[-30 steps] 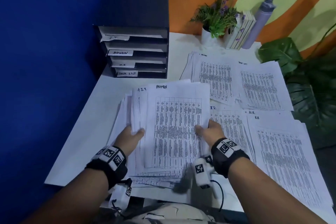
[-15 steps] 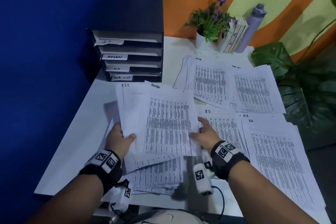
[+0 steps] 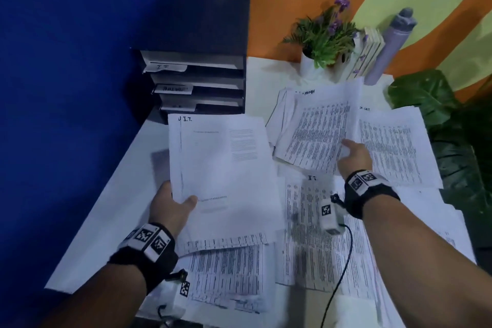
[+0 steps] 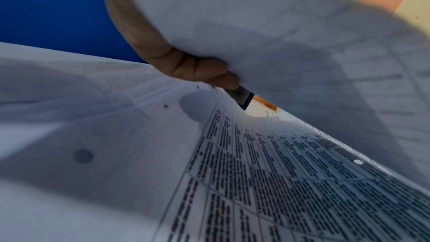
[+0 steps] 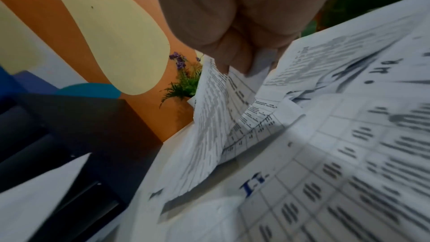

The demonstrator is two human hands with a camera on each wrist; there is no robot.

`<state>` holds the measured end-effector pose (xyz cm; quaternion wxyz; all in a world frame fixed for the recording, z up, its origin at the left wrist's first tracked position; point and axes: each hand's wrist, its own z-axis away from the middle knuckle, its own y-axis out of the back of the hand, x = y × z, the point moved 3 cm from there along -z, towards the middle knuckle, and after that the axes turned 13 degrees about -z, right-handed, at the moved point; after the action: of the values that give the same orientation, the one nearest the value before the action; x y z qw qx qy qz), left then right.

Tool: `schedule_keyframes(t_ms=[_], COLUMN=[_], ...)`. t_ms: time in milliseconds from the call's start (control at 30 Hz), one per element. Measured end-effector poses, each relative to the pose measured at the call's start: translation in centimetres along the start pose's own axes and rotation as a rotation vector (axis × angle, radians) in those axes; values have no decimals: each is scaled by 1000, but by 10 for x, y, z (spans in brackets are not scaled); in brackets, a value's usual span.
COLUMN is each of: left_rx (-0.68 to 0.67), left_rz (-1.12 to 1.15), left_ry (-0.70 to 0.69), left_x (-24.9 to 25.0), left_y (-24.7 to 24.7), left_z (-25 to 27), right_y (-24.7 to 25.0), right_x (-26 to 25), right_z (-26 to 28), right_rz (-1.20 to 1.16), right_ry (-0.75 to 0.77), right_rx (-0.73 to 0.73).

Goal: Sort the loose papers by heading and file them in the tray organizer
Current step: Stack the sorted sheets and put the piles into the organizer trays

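Note:
My left hand (image 3: 175,204) grips the lower left edge of a lifted stack of white papers headed "I.T." (image 3: 223,168), thumb on top; the left wrist view shows its fingers (image 4: 202,71) curled under the stack (image 4: 267,30). My right hand (image 3: 354,154) pinches the right edge of a printed sheet headed "ADMIN" (image 3: 319,128) and holds it bent above the far ADMIN pile; its fingers (image 5: 235,56) clamp the sheet (image 5: 216,126) in the right wrist view. The dark tray organizer (image 3: 197,66), with labelled slots, stands at the table's far left.
Piles of printed sheets cover the white table (image 3: 111,210): a task list pile (image 3: 394,146) far right, an I.T. pile (image 3: 319,226) in front, more sheets (image 3: 229,274) near my left wrist. A potted plant (image 3: 324,40), books (image 3: 368,53) and a bottle (image 3: 391,42) stand at the back wall.
My right hand has pulled the ADMIN sheet off the held stack and carried it right and away to the far pile. The left hand's stack now shows an I.T. sheet on top.

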<state>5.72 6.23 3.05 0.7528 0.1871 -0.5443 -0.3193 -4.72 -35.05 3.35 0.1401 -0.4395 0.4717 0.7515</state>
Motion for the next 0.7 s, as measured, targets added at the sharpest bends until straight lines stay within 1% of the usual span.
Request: schedule_keyframes(t_ms=[100, 167, 200, 233, 267, 300, 333, 367, 400, 433, 467, 533, 633, 700], left_rx=[18, 25, 29, 33, 37, 38, 38, 35, 29, 22, 16, 11, 5, 1], left_rz=[6, 10, 14, 17, 22, 32, 46, 60, 72, 83, 93, 110, 110, 104], left_ry=[4, 0, -1, 0, 5, 11, 15, 15, 12, 8, 5, -2, 0, 0], left_x=[-1, -1, -1, -1, 0, -1, -1, -2, -3, -3, -4, -6, -11, -15], left_y=[1, 2, 2, 2, 2, 2, 2, 2, 1, 1, 1, 1, 3, 5], left_z=[2, 4, 5, 5, 6, 7, 7, 7, 7, 8, 7, 7, 6, 5], right_y=[-3, -6, -9, -14, -21, -31, -42, -53, -64, -74, -81, -88, -74, -63], right_x=[-5, -11, -17, -22, -28, -31, -32, -32, -29, -23, -16, -6, -4, 0], right_z=[-18, -15, -11, -3, 7, 22, 41, 60, 76, 88, 95, 102, 108, 113], right_rz=[81, 228, 259, 222, 123, -19, -154, -237, -269, -283, -299, -335, -278, -283], right_ry=[-32, -33, -8, 34, 67, 61, 1, -76, -122, -138, -144, -158, -154, -153], right_rx=[-31, -31, -37, -74, -152, -257, -377, -484, -553, -574, -549, -446, -280, -237])
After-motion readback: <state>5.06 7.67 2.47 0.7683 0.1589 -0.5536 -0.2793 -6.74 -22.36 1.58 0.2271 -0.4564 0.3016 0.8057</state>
